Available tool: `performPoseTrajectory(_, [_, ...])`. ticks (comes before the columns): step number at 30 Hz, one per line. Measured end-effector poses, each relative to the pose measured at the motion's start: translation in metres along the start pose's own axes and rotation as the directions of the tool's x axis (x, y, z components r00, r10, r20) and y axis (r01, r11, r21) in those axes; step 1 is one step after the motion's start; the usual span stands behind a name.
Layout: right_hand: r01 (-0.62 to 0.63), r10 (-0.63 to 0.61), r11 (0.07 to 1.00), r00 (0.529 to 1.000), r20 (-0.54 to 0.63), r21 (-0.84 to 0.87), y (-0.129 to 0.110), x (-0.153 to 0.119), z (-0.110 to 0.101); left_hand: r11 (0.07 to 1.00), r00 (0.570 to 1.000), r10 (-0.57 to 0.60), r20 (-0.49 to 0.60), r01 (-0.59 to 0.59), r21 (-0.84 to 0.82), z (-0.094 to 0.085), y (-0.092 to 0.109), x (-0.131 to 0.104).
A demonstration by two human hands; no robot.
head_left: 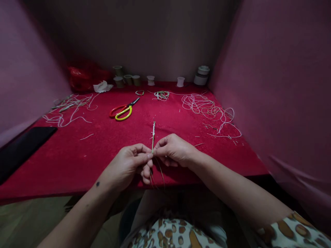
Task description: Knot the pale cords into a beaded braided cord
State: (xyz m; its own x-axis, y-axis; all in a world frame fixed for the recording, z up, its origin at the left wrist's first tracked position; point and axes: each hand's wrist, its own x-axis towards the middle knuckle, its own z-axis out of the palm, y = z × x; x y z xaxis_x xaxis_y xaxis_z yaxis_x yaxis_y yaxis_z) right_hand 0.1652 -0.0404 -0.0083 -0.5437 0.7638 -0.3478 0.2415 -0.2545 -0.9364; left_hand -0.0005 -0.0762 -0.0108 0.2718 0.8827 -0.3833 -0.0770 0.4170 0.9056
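Observation:
A thin green and white braided cord (pixel 153 132) runs away from me over the red cloth, its knotted white part at the far end. My left hand (pixel 134 160) pinches the cord's near end between thumb and index finger. Close against it, my right hand (pixel 173 150) pinches the same spot from the right. Loose thread ends (pixel 160 170) hang from between the fingers toward the table's front edge. The fingertips hide the exact point where the strands meet.
Scissors (pixel 124 110) with red and yellow handles lie beyond my left hand. Tangled thread (pixel 204 106) spreads at right, more thread (pixel 74 101) at left. Spools (pixel 128 80) and a white tub (pixel 201 78) line the back. A black flat object (pixel 26 148) lies at the left edge.

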Motion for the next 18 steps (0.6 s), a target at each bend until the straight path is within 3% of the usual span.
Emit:
performPoseTrajectory(13, [-0.002, -0.015, 0.986, 0.994, -0.106, -0.164, -0.0062, -0.0029, 0.0081, 0.992, 1.0, -0.024, -0.019, 0.026, 0.123, 0.0028, 0.0037, -0.0011])
performPoseTrajectory(18, [0.045, -0.096, 0.949, 0.984, -0.149, -0.311, -0.0022, -0.0019, 0.01, 0.973, 0.998, -0.002, -0.059, 0.016, 0.232, 0.005, 0.0051, 0.0015])
